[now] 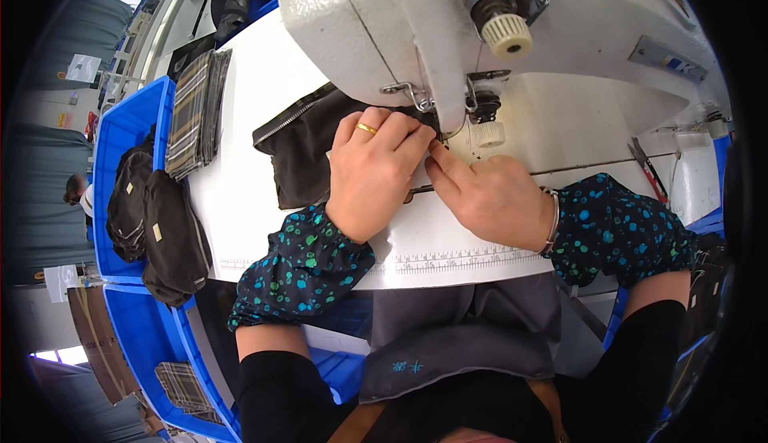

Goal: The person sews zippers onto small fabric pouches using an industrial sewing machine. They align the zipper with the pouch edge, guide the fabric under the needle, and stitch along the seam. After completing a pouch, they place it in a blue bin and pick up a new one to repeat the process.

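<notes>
A dark brown fabric piece (300,155) with a metal zipper (296,115) along its far left edge lies on the white sewing machine bed. My left hand (376,171), with a ring on one finger, rests over its right part, fingers bent and closed on the cloth. My right hand (492,199) meets it from the right, index finger and thumb drawn together at the cloth's edge. Both sets of fingertips nearly touch just in front of the presser foot area, below the sewing machine head (376,35). The hands hide the cloth's right end and the needle.
Black-and-red thread snips (650,169) lie at the right. A ruler strip (448,262) runs along the front edge. On the left are stacked plaid fabric pieces (196,111) and a blue bin (108,239) with dark pouches (172,235). Another blue bin (140,339) holds plaid pieces.
</notes>
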